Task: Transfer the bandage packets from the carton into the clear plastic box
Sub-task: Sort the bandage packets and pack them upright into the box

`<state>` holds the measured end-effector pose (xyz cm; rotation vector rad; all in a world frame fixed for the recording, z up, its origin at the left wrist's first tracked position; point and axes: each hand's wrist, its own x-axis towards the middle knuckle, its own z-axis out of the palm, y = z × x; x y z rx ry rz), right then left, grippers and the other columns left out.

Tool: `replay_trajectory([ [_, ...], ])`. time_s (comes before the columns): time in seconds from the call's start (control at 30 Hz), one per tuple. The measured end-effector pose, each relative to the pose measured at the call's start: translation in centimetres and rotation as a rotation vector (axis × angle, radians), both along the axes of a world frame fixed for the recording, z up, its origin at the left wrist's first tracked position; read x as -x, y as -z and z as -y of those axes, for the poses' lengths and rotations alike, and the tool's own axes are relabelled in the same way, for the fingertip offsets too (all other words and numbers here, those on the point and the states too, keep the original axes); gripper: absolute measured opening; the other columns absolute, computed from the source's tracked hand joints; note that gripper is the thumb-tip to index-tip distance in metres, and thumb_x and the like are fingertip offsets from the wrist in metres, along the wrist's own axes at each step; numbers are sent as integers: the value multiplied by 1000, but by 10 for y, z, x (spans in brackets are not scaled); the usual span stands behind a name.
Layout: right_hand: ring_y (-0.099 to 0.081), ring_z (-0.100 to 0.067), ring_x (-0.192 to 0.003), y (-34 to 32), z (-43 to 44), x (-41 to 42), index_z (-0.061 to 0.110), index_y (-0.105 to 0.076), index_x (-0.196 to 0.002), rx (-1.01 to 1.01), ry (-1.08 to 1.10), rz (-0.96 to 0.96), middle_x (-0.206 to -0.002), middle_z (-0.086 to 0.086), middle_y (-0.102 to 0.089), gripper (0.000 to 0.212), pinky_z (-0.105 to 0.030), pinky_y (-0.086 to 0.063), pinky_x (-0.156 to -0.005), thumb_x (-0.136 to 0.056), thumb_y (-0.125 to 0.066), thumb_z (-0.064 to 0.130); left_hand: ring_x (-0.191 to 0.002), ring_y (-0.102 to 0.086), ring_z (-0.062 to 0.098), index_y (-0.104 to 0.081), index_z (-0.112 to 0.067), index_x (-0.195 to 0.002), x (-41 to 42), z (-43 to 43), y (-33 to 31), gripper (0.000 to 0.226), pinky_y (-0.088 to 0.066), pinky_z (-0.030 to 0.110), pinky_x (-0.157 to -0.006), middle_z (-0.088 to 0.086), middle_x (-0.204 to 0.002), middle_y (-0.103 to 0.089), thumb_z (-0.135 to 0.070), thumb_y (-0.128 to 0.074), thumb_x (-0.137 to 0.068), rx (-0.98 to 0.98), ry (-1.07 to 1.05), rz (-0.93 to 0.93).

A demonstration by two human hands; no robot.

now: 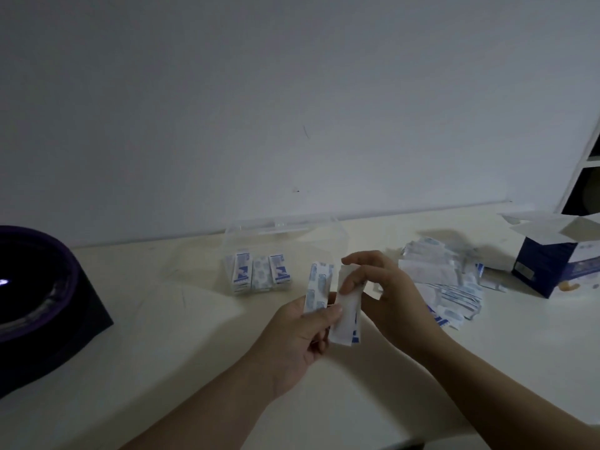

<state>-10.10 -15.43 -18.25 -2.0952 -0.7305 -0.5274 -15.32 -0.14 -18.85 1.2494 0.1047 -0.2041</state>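
My left hand (302, 332) grips a small stack of white-and-blue bandage packets (318, 287) above the table's middle. My right hand (380, 287) pinches another packet (345, 315) right beside that stack. The clear plastic box (285, 232) stands open behind my hands, with three upright bundles of packets (258, 272) at its front. A loose heap of packets (444, 280) lies on the table to the right. The blue-and-white carton (552, 264) stands at the far right with its flaps open.
A dark round purple-rimmed object (35, 287) on a dark base takes up the table's left side. A white wall runs along the back edge. A white shelf unit (581, 177) rises at the far right behind the carton. The light is dim.
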Motion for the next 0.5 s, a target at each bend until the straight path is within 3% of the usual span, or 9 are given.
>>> replay_trajectory([
  [0.07,-58,-1,-97,2,-3,2,38,-62,-83,-128,-6,-76,-108,15,-59,40,-11,-44,-81,-81,-66,-1,-46,-38,3,-62,-9,-97,0,2,1,13,-35,14,-45,-6,-51,-47,-5,-62,-85,20,-45,24],
  [0.17,-66,-17,-83,-3,-4,11,22,-61,-108,-570,-169,-549,-101,-4,-68,21,-28,-54,-72,-89,-60,14,-44,-39,2,-63,-10,-93,1,4,1,12,-33,14,-44,-4,-55,-52,-1,-60,-86,32,-133,73],
  [0.2,-66,-22,-80,-3,-4,14,15,-61,-109,-622,-215,-677,-97,-9,-69,25,-32,-55,-71,-85,-63,23,-45,-39,3,-64,-9,-95,1,5,1,13,-33,14,-43,-2,-60,-53,-1,-60,-86,20,-156,90],
  [0.27,-69,-28,-78,-2,-5,18,7,-63,-96,-506,-233,-737,-89,-14,-71,38,-40,-57,-74,-71,-73,33,-46,-39,3,-65,-8,-99,1,6,1,15,-34,16,-44,2,-65,-54,-3,-62,-85,-8,-183,117],
  [0.33,-70,-30,-77,-3,-8,21,4,-61,-79,-467,-199,-718,-83,-19,-70,38,-42,-57,-76,-60,-78,33,-46,-38,3,-64,-8,-100,1,5,1,17,-34,16,-45,0,-61,-50,-6,-64,-84,-14,-178,123],
  [0.5,-67,-26,-76,-1,-2,13,4,-63,-69,-615,-288,-878,-81,-20,-69,21,-35,-56,-77,-67,-71,23,-47,-37,7,-60,-4,-98,0,2,3,17,-34,18,-48,0,-55,-41,-13,-63,-85,27,-123,95],
])
